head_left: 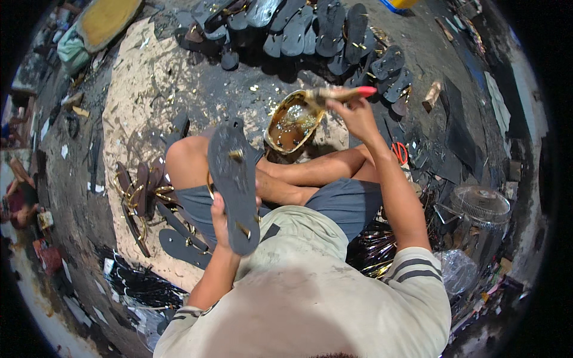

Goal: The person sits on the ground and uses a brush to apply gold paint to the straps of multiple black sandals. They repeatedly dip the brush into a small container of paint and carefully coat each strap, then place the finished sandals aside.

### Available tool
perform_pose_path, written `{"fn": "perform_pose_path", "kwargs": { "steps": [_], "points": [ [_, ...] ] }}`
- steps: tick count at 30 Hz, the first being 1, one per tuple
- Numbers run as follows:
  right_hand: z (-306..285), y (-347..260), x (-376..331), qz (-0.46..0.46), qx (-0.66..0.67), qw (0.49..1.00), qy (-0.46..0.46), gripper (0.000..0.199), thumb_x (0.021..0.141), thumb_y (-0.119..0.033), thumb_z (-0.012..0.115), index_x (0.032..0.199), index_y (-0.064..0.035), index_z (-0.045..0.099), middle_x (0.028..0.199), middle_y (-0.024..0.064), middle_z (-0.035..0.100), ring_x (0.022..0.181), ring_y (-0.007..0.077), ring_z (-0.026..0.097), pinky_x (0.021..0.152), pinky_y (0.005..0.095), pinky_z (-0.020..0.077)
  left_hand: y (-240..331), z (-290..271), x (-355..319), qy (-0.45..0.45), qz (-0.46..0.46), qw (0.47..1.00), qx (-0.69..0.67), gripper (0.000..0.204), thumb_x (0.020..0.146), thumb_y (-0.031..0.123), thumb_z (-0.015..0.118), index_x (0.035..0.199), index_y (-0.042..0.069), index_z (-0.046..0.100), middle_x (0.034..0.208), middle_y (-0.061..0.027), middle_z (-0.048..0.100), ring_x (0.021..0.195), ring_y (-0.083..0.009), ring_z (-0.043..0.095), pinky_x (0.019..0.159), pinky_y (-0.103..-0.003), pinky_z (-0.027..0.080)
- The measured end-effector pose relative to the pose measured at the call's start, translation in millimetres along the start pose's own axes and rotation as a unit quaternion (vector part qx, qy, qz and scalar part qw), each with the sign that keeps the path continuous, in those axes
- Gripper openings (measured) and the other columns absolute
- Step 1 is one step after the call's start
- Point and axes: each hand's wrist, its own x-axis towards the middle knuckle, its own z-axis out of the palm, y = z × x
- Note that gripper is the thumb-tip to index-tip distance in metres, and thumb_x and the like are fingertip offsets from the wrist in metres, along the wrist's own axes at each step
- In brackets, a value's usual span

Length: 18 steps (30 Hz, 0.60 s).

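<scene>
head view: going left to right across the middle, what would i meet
Brown sandals with golden straps → long dark grey sandal sole → oval yellow-rimmed container of brown liquid → right hand → red looped handles → round wire grille

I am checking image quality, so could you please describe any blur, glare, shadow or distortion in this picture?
Head view: the brush looks motion-blurred; head view: bright glare on the brown liquid in the tub; head view: a broad shadow on the pale shirt; head view: fisheye bending toward the rim, with black corners.
</scene>
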Motion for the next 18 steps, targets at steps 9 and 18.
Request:
{"fn": "perform_pose_path", "kwargs": {
  "steps": [9,18],
  "points": [
    [23,-124,-58,0.012,0.183,0.973,0.137,0.028,0.093,-0.023,0.068,0.104,0.0031,0.068,0.096,0.0054,0.070,0.083,0.0097,0.060,0.076,0.0264,0.0492,57,52,120,-0.017,0.193,0.981,-0.022,0.051,0.097,0.048,0.048,0.119,0.004,0.059,0.107,-0.0116,0.067,0.090,-0.0215,0.066,0.077,-0.033,0.056],
    [109,-150,-70,-0.292,0.162,0.941,0.059,0.028,0.081,-0.003,0.073,0.108,-0.0043,0.064,0.105,0.0130,0.068,0.096,0.0312,0.064,0.081,0.0388,0.0502,74,65,118,-0.239,0.089,0.957,-0.138,0.066,0.097,0.048,0.049,0.140,-0.001,0.041,0.133,-0.0191,0.054,0.101,-0.0267,0.063,0.084,-0.040,0.056]
  ]
}}
